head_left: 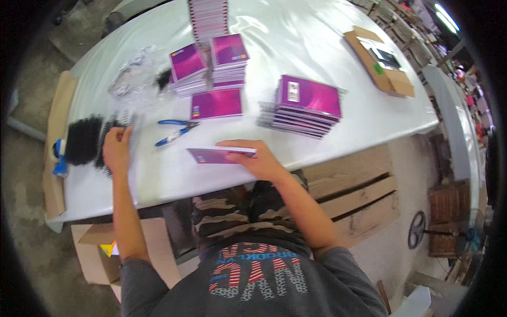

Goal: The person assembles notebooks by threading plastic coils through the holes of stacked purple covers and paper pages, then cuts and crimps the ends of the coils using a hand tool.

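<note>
My right hand (257, 157) grips a thin purple notebook (208, 155) by its right end, held tilted over the table's front edge. My left hand (117, 147) is at the left, its fingers pinched on a black binding coil (128, 122) that is blurred by motion. Right beside it lies a dense pile of black binding coils (84, 140). Blue-handled pliers (175, 131) rest between my two hands. Just beyond the held notebook, another purple notebook (216, 103) lies flat on the white table (264, 63).
Behind stand two purple notebook stacks (188, 66) (229, 58) and a taller stack (208, 18). Rightward is a further notebook pile (309, 103) with wire edges sticking out. Clear plastic wrap (134, 76) lies far left, a cardboard piece (377, 61) far right. An open carton (95, 264) stands below the table.
</note>
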A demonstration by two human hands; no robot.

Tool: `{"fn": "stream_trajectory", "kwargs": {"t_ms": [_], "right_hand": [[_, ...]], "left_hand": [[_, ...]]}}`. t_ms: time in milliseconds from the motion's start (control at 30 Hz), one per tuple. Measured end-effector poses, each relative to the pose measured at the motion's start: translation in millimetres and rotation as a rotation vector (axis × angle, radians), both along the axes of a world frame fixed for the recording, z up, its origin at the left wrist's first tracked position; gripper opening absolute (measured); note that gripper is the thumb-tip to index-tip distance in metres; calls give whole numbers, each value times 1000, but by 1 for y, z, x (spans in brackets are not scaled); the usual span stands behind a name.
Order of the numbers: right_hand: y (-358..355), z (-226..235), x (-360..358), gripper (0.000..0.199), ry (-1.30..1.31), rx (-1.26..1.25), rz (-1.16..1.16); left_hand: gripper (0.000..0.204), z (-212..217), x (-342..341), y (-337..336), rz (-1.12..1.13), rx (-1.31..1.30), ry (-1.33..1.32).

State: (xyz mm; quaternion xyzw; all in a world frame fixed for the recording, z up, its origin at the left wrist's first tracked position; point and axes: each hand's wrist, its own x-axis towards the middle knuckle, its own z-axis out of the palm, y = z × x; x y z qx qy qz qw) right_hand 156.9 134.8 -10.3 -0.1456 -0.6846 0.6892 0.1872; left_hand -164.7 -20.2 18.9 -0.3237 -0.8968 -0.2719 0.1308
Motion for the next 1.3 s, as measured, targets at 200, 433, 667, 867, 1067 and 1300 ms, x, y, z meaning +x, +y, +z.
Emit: {"fn": "stream_trajectory", "kwargs": {"t_ms": [200,433,667,867,1067,1300], "right_hand": [[-1,-4,3,31,111,-83,-83],[-4,-4,0,30,82,-81,-89],[-3,-3,1,29,103,2,-114],[-1,-9,2,28,107,35,-82],[-3,-8,2,28,91,13,-102],[-5,-10,3,29,129,68,-120]], "left_hand": [[32,24,90,11,-576,-95,-607],[31,11,110,9,-722,-16,-668],[25,7,107,13,-660,65,-862],[10,23,103,25,-740,86,-817],[33,45,105,35,-992,-133,76],[32,68,124,41,-982,-426,140]]}}
